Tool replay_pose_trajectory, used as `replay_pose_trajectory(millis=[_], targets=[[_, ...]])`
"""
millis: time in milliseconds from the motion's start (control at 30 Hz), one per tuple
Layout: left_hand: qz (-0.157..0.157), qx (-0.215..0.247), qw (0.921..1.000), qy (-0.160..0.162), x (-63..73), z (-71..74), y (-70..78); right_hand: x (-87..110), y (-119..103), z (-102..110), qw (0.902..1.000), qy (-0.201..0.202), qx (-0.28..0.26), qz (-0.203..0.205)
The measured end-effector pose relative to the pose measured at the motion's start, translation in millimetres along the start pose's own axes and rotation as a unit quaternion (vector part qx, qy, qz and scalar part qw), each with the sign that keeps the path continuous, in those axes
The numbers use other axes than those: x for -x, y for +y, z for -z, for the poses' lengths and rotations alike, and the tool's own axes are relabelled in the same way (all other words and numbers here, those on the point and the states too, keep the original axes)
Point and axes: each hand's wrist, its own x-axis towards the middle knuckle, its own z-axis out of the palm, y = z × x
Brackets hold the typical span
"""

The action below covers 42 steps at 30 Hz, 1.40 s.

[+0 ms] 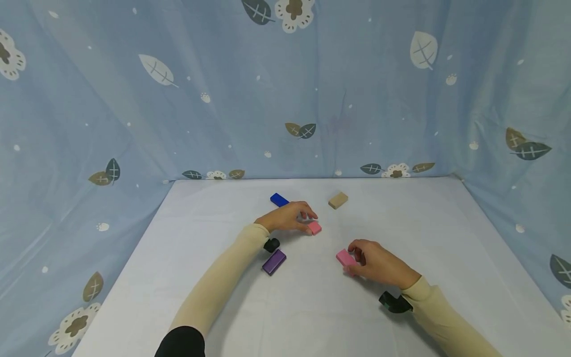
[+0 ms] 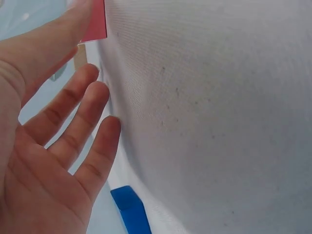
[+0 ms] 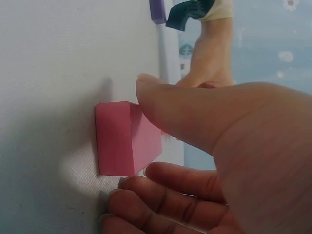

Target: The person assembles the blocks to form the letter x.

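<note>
At the middle of the table my left hand [image 1: 287, 216] holds a small coral-pink block [image 1: 314, 227] between thumb and index finger. Its other fingers spread loosely in the left wrist view, where the thumb covers part of the block [image 2: 96, 22]. Nearer and to the right, my right hand [image 1: 379, 263] has its thumb and curled fingers about a pink block [image 1: 345, 258]. Seen from the right wrist, this block [image 3: 115, 139] sits on the cloth, thumb over its upper edge and fingertips at its lower edge.
A blue block [image 1: 279, 200] lies just behind my left hand. The wooden block [image 1: 338, 200] is farther back, right of it. Close to my left wrist is a purple block [image 1: 274, 262]. A patterned blue curtain [image 1: 250, 99] hangs behind the white table [image 1: 303, 317].
</note>
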Motion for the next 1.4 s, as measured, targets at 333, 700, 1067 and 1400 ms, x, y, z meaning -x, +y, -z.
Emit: replay_pose_trajectory(millis=[333, 700, 1067, 1400], targets=[[0.004, -0.010, 0.9999, -0.004, -2.6, -2.0, -1.6, -0.6, -0.1, -0.6, 1.0000, -0.003, 0.002, 0.004], [0.009, -0.007, 0.9999, -0.002, -2.0, -1.5, 0.2, -0.3, -1.4, -0.5, 1.0000, -0.009, 0.001, 0.003], [-0.020, -0.026, 0.9994, -0.010, -4.2, -3.2, 3.8, -0.1, -0.4, -2.0, 0.9999, -0.013, -0.006, 0.002], [-0.023, -0.044, 0.9987, -0.011, -6.0, -4.0, 0.9, -0.3, -0.4, -0.9, 0.9999, -0.010, -0.002, 0.009]])
